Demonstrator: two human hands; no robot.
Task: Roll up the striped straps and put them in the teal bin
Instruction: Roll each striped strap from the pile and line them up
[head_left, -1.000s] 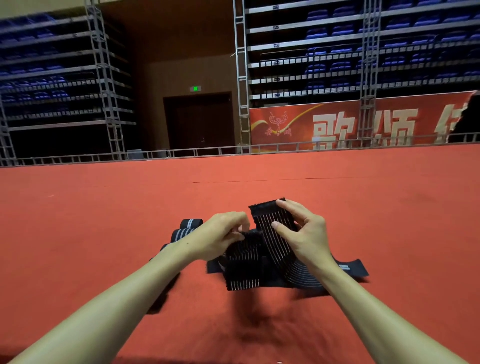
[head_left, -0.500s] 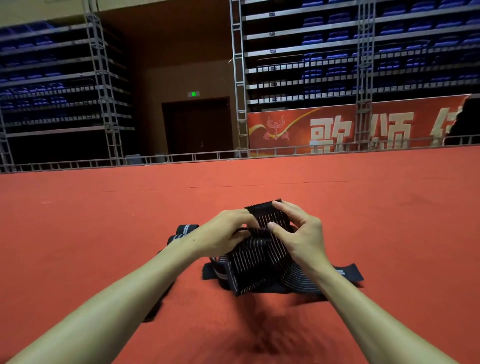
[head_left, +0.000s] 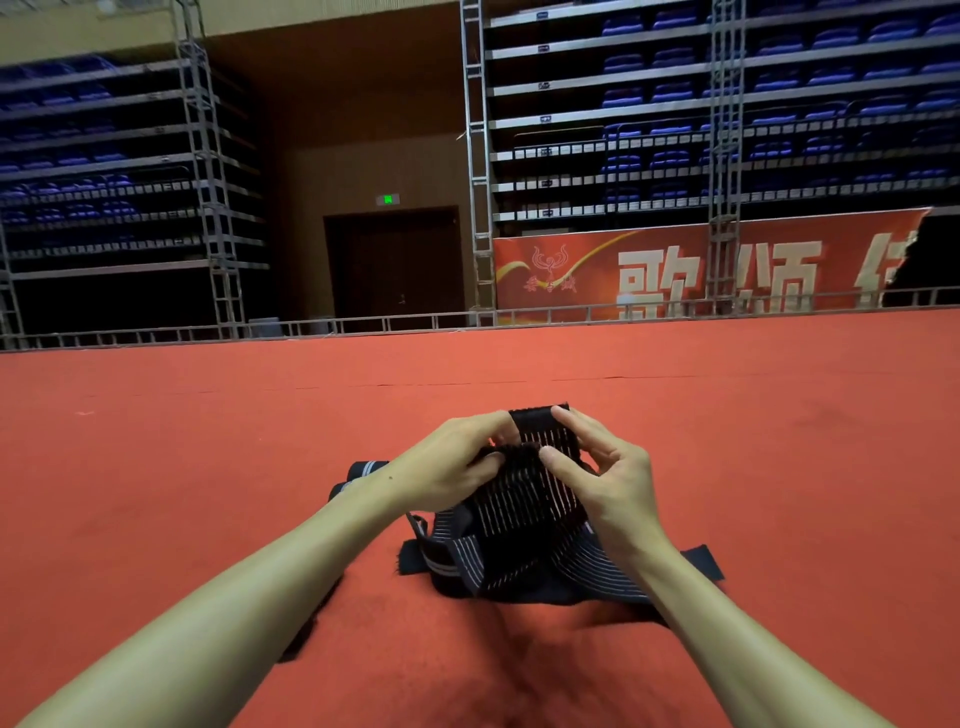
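Observation:
A black striped strap (head_left: 524, 499) with thin pale lines is held up above the red carpet, its upper end folded over. My left hand (head_left: 447, 467) pinches that end from the left, and my right hand (head_left: 597, 473) grips it from the right with thumb and fingers. The strap's loose length hangs down and lies in a heap on the carpet (head_left: 498, 577) beneath my hands. A second black strap (head_left: 358, 475) with white stripes shows behind my left wrist, partly hidden. No teal bin is in view.
The red carpet (head_left: 208, 467) stretches wide on every side. A low metal railing (head_left: 363, 326) bounds its far edge, with scaffold stands of blue seats and a red banner (head_left: 675, 270) beyond.
Both hands have drawn closer together at the strap's upper end and turned it over, so the standing flap is shorter. The hanging length has shifted slightly on the carpet.

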